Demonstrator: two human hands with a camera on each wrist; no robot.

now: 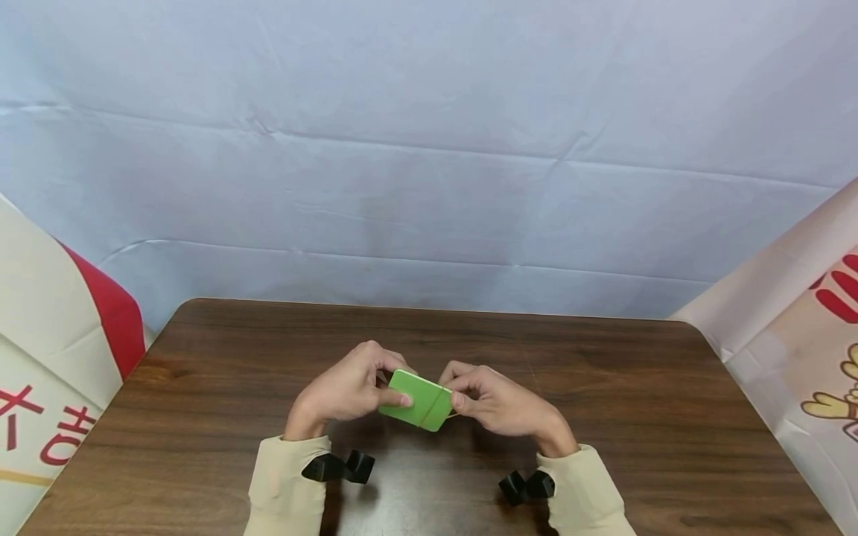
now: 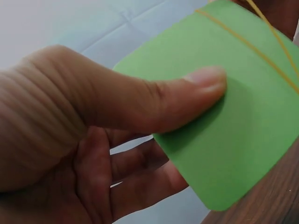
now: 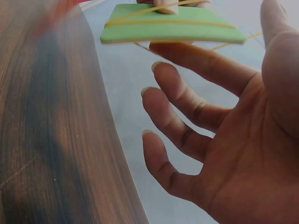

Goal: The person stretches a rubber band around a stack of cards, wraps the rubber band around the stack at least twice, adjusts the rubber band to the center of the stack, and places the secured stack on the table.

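Note:
A flat green card-like piece (image 1: 417, 398) with rounded corners is held tilted above the table. My left hand (image 1: 351, 387) pinches it, the thumb (image 2: 187, 95) lying on its broad face and the other fingers behind. A yellow rubber band (image 2: 254, 49) runs across the green piece near its right end. In the right wrist view, strands of the band (image 3: 177, 22) stretch away from the piece towards the thumb and index finger of my right hand (image 1: 503, 402). These two fingers hold the band at the piece's right edge; their exact grip is partly hidden. The right hand's other fingers are loosely bent.
Beneath both hands is a brown wood-grain table (image 1: 637, 387) with rounded far corners. A pale cloth backdrop (image 1: 429, 186) hangs behind it. Printed sheets (image 1: 40, 357) flank the table's sides. Each sleeve carries a black wrist camera (image 1: 338, 467).

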